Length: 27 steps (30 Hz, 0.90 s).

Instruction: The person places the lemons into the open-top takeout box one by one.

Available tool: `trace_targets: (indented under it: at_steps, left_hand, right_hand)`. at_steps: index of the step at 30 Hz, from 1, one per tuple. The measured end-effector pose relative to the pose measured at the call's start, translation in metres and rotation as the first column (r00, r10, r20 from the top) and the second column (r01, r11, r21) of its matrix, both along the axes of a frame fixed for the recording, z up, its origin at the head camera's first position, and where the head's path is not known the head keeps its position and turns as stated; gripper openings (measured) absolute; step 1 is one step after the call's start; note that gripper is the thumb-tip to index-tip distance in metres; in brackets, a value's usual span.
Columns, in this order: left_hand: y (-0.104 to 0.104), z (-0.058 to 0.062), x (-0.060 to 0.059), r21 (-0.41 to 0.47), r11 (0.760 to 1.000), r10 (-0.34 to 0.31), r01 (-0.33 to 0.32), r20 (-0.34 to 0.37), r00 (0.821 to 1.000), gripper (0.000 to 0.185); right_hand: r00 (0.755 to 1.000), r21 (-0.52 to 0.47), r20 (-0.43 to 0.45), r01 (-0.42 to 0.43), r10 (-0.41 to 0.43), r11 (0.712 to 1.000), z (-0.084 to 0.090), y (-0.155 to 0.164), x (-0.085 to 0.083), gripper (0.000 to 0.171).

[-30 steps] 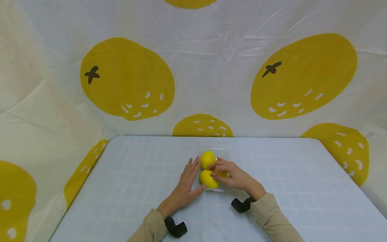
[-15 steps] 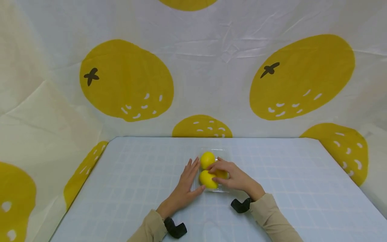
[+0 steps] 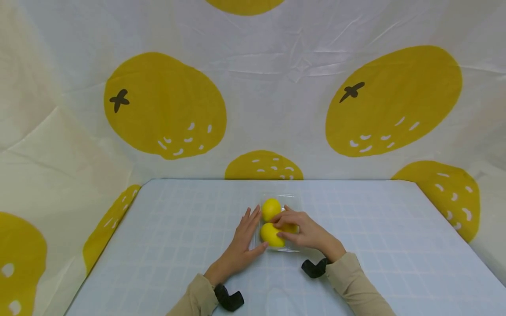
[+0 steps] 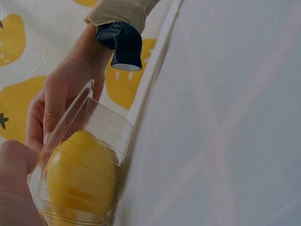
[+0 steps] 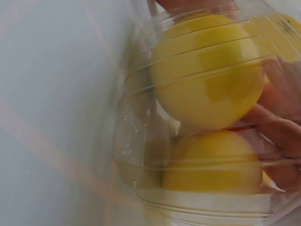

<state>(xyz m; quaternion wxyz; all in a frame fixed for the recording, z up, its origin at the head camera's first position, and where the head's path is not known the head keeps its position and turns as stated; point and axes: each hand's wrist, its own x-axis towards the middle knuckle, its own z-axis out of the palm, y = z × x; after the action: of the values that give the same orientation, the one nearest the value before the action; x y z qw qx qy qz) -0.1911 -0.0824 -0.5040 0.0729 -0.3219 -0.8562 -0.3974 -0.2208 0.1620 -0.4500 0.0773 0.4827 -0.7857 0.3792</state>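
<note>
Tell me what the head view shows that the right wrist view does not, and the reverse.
Only the head view shows both hands whole: the left hand lies flat against the side of the clear plastic tray, the right hand rests on the lemons, with the checked tablecloth and the lemon-print backdrop around them.

Only the right wrist view shows the tray's ribbed wall up close.

Both show yellow lemons in the clear tray, with fingers on them.

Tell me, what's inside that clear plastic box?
The clear plastic box holds two yellow lemons in plain view. A third yellow piece peeks out under the right hand, which covers the rest.
</note>
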Motion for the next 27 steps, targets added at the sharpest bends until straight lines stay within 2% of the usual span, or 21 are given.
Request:
trace_targets:
  at_steps: [4, 8, 12, 16, 21, 27]
  left_hand:
    - [0.0, -0.001, 0.0, 0.001, 1.0, -0.001, 0.001, 0.006, 1.0, 0.079]
    - [0.001, -0.002, 0.0, 0.0, 1.0, -0.001, 0.001, 0.012, 1.0, 0.078]
    - [0.002, -0.003, 0.0, -0.003, 1.0, -0.001, 0.001, 0.008, 1.0, 0.079]
    - [0.002, -0.002, 0.0, -0.002, 1.0, -0.007, 0.007, -0.012, 1.0, 0.079]
    - [0.001, 0.0, 0.0, 0.013, 1.0, -0.011, 0.011, -0.026, 1.0, 0.079]
    - [0.0, -0.001, 0.0, 0.023, 1.0, -0.005, 0.005, -0.017, 1.0, 0.078]
  right_hand:
    - [1.0, -0.004, -0.014, 0.018, -0.018, 1.0, -0.001, -0.001, 0.0, 0.018]
    - [0.996, -0.004, -0.025, 0.086, -0.086, 0.996, -0.003, -0.002, 0.002, 0.025]
    - [0.988, 0.078, -0.04, 0.152, -0.149, 0.985, -0.004, -0.002, 0.005, 0.037]
    - [0.977, 0.198, -0.121, 0.2, -0.178, 0.96, -0.005, -0.004, 0.005, 0.051]
    - [0.963, 0.297, -0.196, 0.24, -0.187, 0.924, -0.005, -0.008, 0.006, 0.055]
    - [0.959, 0.37, -0.205, 0.262, -0.197, 0.891, -0.001, -0.011, 0.009, 0.055]
